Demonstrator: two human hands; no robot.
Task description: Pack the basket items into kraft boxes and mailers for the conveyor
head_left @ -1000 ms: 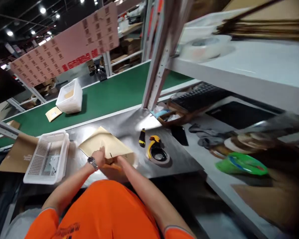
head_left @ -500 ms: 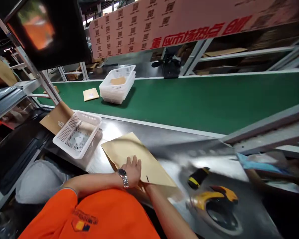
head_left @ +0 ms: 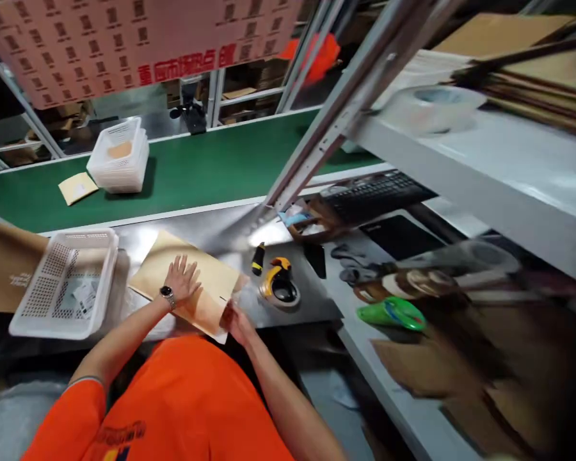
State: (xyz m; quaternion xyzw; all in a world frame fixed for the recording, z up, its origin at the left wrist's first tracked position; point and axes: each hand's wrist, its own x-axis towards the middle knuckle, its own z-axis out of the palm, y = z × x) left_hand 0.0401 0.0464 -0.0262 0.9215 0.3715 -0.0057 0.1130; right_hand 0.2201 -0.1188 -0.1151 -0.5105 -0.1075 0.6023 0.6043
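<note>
A tan paper mailing envelope (head_left: 211, 275) lies on the metal worktop in front of me, its near right corner slightly lifted. My left hand (head_left: 181, 280), with a watch on the wrist, rests flat on its upper face, fingers spread. At the envelope's right end my right hand (head_left: 240, 325) grips the edge; the fingertips are partly hidden by the paper. Just beyond that end lie a yellow-and-black box cutter (head_left: 258, 259) and an orange tape dispenser (head_left: 278, 282) with a roll of tape.
On my left stands a white basket (head_left: 108, 282) holding small packets, beside a cardboard piece (head_left: 9, 269). A green conveyor belt (head_left: 196, 163) runs behind, carrying stacked baskets (head_left: 125, 160) and another envelope (head_left: 77, 188). A metal post (head_left: 326, 134) and shelf (head_left: 461, 166) rise at right.
The view has swung right, bringing the shelf, keyboard and right-hand table into sight. My right hand, earlier beneath the left at the envelope's near edge, is now at its right end. The left hand's fingers have spread.
</note>
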